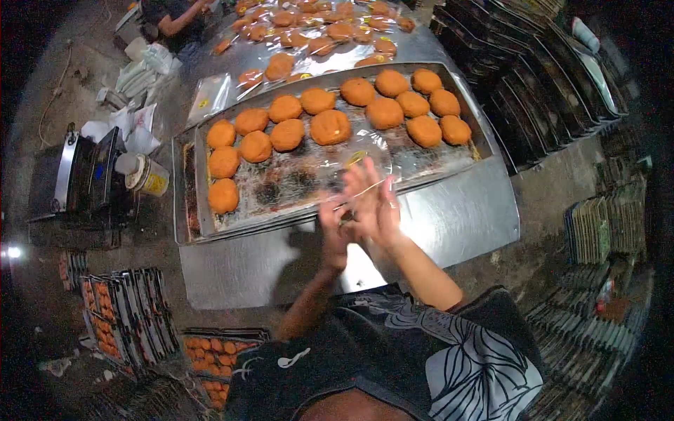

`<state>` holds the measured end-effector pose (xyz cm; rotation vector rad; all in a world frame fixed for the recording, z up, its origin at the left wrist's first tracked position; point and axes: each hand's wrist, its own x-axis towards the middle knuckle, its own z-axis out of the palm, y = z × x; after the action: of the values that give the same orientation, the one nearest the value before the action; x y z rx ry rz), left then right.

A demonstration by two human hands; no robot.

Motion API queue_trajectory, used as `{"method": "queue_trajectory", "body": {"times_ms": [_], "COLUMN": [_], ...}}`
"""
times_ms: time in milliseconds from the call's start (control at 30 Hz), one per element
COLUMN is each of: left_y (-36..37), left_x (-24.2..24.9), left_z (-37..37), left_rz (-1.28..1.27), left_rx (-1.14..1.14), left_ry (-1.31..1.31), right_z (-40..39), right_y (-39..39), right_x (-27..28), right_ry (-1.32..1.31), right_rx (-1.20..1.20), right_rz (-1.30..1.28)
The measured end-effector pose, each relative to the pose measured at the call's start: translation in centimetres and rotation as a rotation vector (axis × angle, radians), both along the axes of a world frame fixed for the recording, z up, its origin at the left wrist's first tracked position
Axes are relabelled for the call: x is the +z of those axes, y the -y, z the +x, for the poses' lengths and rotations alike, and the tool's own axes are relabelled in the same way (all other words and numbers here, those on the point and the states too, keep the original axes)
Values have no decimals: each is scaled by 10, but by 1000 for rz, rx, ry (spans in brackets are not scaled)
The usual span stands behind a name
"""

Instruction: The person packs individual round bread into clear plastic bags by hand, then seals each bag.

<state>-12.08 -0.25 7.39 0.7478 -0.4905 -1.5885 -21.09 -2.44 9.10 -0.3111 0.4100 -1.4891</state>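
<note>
A clear plastic bag (pixel 379 151) with a small yellow print spreads out over the near part of a large metal tray (pixel 274 214). My left hand (pixel 334 228) is closed at the near left edge of the bag. My right hand (pixel 374 205), blurred by motion, has its fingers at the bag's mouth, where a thin plastic edge crosses them. Round orange-brown buns stand in the tray beyond my hands. The closest one is a larger bun (pixel 330 127) just past the bag.
A metal table (pixel 449 217) carries the tray, with bagged buns (pixel 340 31) farther back. Stacked dark trays (pixel 519 77) stand at right. At lower left are racks of buns (pixel 105 316); a white bucket (pixel 151 177) is at left. Another person's arm (pixel 184 19) shows at upper left.
</note>
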Motion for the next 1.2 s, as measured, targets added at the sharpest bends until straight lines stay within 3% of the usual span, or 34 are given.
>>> {"method": "queue_trajectory", "body": {"times_ms": [33,67,133,200,267,333,367,433,467,533,600,667,733,767,867,900,933,1000,1033,1133,1167,1200], "left_y": [12,22,51,53,55,57,55,55,53,57,64,62,54,55,48,48,45,36,40,57,43,40], "left_x": [-30,-67,-82,-89,-42,-15,-22,-12,-9,-5,-9,14,21,8,23,13,4,0,-4,-19,25,24], "left_z": [23,52,122,152,177,197,215,232,235,232,219,179,143,145,123,105,90,67,66,80,58,51], "left_rz": [65,131,23,-143,-124,161,93,70,68,40,25,46,-171,-86,-185,-151,-157,-276,-284,34,-2,-4], "left_rx": [-44,-83,-465,309,320,551,499,558,589,635,623,533,448,343,119,283,278,429,420,66,273,266], "left_ry": [-326,-651,-1069,-155,-238,-278,-412,-432,-454,-404,-475,-473,-88,-91,86,-81,-86,435,433,-494,-177,-176], "right_z": [19,38,72,66,72,56,57,61,70,86,104,112,111,105,75,62,59,59,58,46,46,44], "right_y": [7,2,30,105,188,246,245,224,194,121,72,63,52,47,12,6,9,15,16,-12,-20,-17], "right_x": [-27,-23,-44,-21,-41,-88,-87,-86,-78,-28,2,18,42,48,11,15,20,29,35,21,8,12], "right_ry": [121,32,-309,-1389,-2083,-2295,-2268,-2095,-2082,-1815,-1915,-1857,-1884,-1860,-1818,-1801,-1806,-1867,-1853,-1891,-2004,-2005], "right_rx": [181,443,652,698,-63,126,118,182,199,-255,-567,-724,-657,-579,-716,-620,-628,-715,-736,-734,-739,-747], "right_rz": [-92,169,-102,-728,-1167,-1353,-1382,-962,-965,-719,-986,-1431,-1236,-1072,-1098,-1033,-1034,-717,-695,-766,-655,-649]}}
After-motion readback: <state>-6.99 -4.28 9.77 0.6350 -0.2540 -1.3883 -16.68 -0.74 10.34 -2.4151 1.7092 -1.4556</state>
